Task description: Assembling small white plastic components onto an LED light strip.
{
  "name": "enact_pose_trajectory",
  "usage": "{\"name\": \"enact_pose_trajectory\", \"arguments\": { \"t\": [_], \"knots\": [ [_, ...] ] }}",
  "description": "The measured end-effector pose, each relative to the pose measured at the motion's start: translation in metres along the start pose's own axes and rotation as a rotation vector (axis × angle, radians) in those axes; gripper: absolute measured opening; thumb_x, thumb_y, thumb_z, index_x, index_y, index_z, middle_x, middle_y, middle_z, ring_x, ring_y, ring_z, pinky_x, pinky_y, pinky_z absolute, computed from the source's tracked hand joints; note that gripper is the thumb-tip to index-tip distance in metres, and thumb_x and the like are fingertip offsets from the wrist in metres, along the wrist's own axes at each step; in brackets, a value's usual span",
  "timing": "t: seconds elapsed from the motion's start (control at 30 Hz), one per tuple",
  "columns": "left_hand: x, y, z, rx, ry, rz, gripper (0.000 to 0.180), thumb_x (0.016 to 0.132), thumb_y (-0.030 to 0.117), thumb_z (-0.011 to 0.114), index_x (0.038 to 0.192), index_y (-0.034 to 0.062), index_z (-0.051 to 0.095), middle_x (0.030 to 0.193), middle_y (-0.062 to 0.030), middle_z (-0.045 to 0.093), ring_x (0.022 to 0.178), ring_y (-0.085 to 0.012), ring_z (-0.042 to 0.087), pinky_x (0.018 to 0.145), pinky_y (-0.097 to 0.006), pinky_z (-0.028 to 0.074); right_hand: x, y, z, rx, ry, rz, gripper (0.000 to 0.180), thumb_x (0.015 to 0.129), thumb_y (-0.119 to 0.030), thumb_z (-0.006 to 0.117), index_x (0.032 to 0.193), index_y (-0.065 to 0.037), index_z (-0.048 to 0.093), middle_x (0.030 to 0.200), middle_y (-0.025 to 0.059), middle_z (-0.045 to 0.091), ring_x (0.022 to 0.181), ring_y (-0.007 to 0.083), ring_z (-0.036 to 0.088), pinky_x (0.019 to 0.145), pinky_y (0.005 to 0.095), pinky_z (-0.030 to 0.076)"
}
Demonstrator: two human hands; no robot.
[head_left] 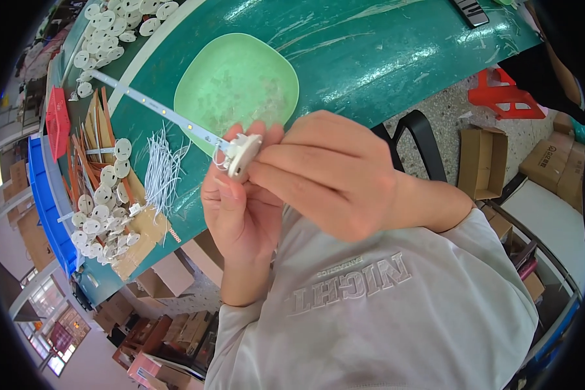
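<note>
A small white round plastic cap (pixel 242 155) is pinched between both hands above the table's near edge. My left hand (pixel 239 208) holds it from below with fingers curled around it. My right hand (pixel 328 174) grips it from the right side with thumb and fingers. A long thin white strip with small yellow dots (pixel 151 104) runs out of the cap up and to the left over the green table (pixel 364 52). Thin white wires loop at the cap's base.
A light green plate (pixel 240 84) lies just beyond the hands. A bundle of white wires (pixel 161 170), piles of white round caps (pixel 101 218) and brown strips sit at left. More caps (pixel 114 26) lie at far left. Cardboard boxes (pixel 484 162) and a red stool (pixel 506 94) stand on the floor.
</note>
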State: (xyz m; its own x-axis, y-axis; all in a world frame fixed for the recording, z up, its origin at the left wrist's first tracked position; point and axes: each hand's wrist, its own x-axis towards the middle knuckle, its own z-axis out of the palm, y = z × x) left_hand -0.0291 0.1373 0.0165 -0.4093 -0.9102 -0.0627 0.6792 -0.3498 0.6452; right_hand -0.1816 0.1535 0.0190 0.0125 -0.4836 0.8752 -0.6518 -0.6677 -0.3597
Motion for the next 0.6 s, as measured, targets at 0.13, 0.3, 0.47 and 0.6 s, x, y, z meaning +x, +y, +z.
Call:
{"name": "enact_pose_trajectory", "arguments": {
  "t": [0.13, 0.3, 0.47, 0.6],
  "knots": [
    [-0.004, 0.0, 0.001, -0.093, -0.084, -0.065, 0.06, 0.097, 0.026, 0.059, 0.142, -0.0053, 0.035, 0.141, -0.0243, 0.046, 0.132, -0.0388, 0.045, 0.109, -0.048, 0.041, -0.001, -0.001, -0.004, 0.045, -0.005, 0.02, 0.031, 0.053, -0.006, 0.069, 0.082, 0.006, 0.068, 0.083, 0.0134, 0.067, 0.063, 0.0228, 0.061, 0.052, 0.0278, 0.051],
    [-0.006, -0.004, 0.004, -0.174, -0.128, -0.038, 0.061, 0.097, 0.028, 0.058, 0.144, -0.0031, 0.034, 0.143, -0.0224, 0.045, 0.134, -0.0373, 0.043, 0.109, -0.047, 0.04, -0.003, -0.002, 0.005, -0.039, 0.091, -0.043, 0.022, 0.061, 0.004, 0.072, 0.083, 0.005, 0.066, 0.082, 0.0126, 0.066, 0.064, 0.0233, 0.062, 0.052, 0.0285, 0.052],
    [-0.004, -0.01, 0.016, -0.088, -0.076, 0.013, 0.056, 0.1, 0.031, 0.051, 0.144, -0.0007, 0.035, 0.144, -0.0183, 0.046, 0.134, -0.0332, 0.043, 0.112, -0.044, 0.036, -0.004, 0.002, 0.012, -0.099, 0.183, -0.064, 0.019, 0.065, 0.006, 0.07, 0.083, 0.005, 0.065, 0.081, 0.0131, 0.066, 0.064, 0.0238, 0.062, 0.052, 0.0283, 0.052],
    [-0.002, -0.014, 0.026, -0.019, -0.052, 0.039, 0.054, 0.102, 0.031, 0.049, 0.143, -0.0007, 0.035, 0.143, -0.0174, 0.046, 0.134, -0.0321, 0.044, 0.112, -0.044, 0.036, 0.0, 0.004, 0.011, -0.132, 0.2, -0.054, 0.019, 0.065, 0.007, 0.069, 0.083, 0.006, 0.064, 0.081, 0.0141, 0.065, 0.064, 0.0247, 0.062, 0.052, 0.0287, 0.052]
  ]
}}
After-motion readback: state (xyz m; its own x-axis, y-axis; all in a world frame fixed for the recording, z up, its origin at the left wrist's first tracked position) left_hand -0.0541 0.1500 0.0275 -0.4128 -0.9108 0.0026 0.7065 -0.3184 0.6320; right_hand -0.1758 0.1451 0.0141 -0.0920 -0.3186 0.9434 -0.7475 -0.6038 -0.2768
